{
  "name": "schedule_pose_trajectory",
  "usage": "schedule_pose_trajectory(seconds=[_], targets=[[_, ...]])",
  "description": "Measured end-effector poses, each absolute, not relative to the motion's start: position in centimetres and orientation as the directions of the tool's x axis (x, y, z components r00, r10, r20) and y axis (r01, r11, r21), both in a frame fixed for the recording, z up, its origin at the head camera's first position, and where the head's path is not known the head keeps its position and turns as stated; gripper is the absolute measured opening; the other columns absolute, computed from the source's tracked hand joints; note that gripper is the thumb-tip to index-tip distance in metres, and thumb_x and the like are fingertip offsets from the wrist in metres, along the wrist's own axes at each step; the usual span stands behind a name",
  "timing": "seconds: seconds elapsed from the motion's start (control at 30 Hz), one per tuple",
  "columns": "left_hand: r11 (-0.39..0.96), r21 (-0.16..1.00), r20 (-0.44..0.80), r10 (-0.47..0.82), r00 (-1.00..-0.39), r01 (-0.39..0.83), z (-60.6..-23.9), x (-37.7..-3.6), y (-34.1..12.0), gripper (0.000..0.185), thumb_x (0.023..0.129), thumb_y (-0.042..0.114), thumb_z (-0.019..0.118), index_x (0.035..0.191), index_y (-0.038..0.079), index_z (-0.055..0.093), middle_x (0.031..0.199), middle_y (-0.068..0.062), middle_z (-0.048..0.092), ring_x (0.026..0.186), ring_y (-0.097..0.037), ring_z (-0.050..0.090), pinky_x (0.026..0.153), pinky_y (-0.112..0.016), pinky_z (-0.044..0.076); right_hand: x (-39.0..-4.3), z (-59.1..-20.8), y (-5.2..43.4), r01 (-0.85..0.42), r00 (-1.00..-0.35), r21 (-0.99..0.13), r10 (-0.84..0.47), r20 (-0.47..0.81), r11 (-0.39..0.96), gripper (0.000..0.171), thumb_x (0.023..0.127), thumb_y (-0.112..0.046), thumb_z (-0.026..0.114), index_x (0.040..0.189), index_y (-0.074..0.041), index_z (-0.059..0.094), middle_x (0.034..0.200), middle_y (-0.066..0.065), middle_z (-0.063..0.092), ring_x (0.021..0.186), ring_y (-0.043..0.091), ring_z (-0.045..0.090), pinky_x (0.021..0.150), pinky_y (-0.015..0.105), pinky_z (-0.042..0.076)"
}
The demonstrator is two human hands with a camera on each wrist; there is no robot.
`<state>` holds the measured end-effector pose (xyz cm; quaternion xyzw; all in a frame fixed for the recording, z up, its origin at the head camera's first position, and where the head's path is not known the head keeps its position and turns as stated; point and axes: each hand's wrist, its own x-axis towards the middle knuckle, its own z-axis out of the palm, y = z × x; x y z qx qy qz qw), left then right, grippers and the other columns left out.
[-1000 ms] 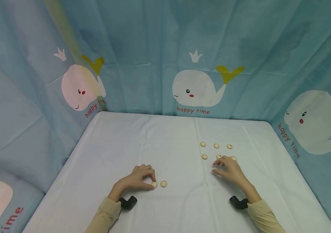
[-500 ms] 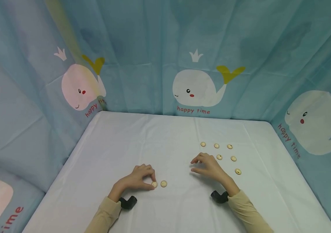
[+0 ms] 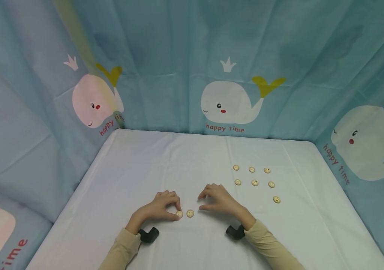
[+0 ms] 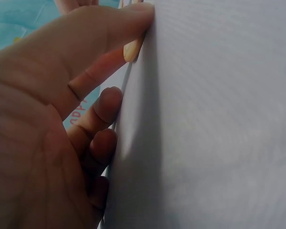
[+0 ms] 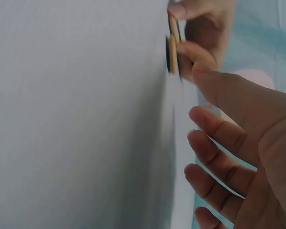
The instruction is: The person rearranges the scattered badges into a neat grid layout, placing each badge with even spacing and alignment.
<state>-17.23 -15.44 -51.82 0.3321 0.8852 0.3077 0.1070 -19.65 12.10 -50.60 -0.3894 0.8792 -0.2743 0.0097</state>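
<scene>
In the head view my left hand (image 3: 159,206) rests low on the white table, thumb and index finger pinching a small round wooden disc (image 3: 179,214) by its edges. Part of that disc (image 4: 131,50) shows under the thumb in the left wrist view. Just to its right lies a second wooden disc (image 3: 190,213), flat on the cloth. My right hand (image 3: 220,200) hovers beside this second disc, thumb and fingers parted with nothing between them. In the right wrist view, its fingers (image 5: 219,152) are loosely bent, and the two discs appear edge-on beyond them.
Several more wooden discs (image 3: 254,183) lie in loose rows at the right, a few with a dark spot. A single disc (image 3: 276,200) sits nearest me. Blue whale-print curtains (image 3: 158,93) border the white-covered table (image 3: 165,161) at back and sides.
My right hand has moved left from the rows of discs to beside the second disc, uncovering one disc at the right front. The left hand keeps its pinch in the same place.
</scene>
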Motion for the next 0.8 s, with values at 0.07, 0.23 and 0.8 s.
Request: schedule_pose_trajectory(seconds=[0.07,0.23,0.8], targets=[[0.586,0.616,0.020,0.657,-0.754,0.527,-51.9,-17.2,-15.4,0.019,0.075,0.036,0.074,0.085,0.028,0.060,0.092,0.014,0.051,0.088,-0.007,0.040,0.082,-0.039,0.025,-19.4,-50.9,11.5,-0.690,-0.682,-0.476,-0.710,0.176,0.545,0.027,0.074,-0.041,0.074,0.095,-0.024,0.069,0.090,-0.012,0.060,0.085,0.008,0.051,0.073,0.027,0.031],[0.582,0.613,0.024,0.662,-0.749,0.534,-51.9,-17.2,-15.5,0.019,0.075,0.037,0.074,0.085,0.028,0.059,0.093,0.014,0.051,0.088,-0.007,0.040,0.082,-0.039,0.025,-18.9,-51.5,10.4,-0.722,-0.647,-0.445,-0.745,0.163,0.530,0.030,0.073,-0.046,0.073,0.095,-0.027,0.068,0.090,-0.014,0.058,0.086,0.004,0.048,0.073,0.026,0.031],[0.589,0.602,0.026,0.660,-0.751,0.539,-51.7,-17.2,-15.5,0.018,0.077,0.036,0.073,0.085,0.028,0.060,0.094,0.013,0.051,0.088,-0.009,0.041,0.081,-0.039,0.026,-18.4,-50.9,8.8,-0.726,-0.640,-0.388,-0.764,0.080,0.568,0.024,0.074,-0.044,0.073,0.090,-0.028,0.066,0.090,-0.015,0.055,0.087,0.001,0.047,0.075,0.024,0.032]])
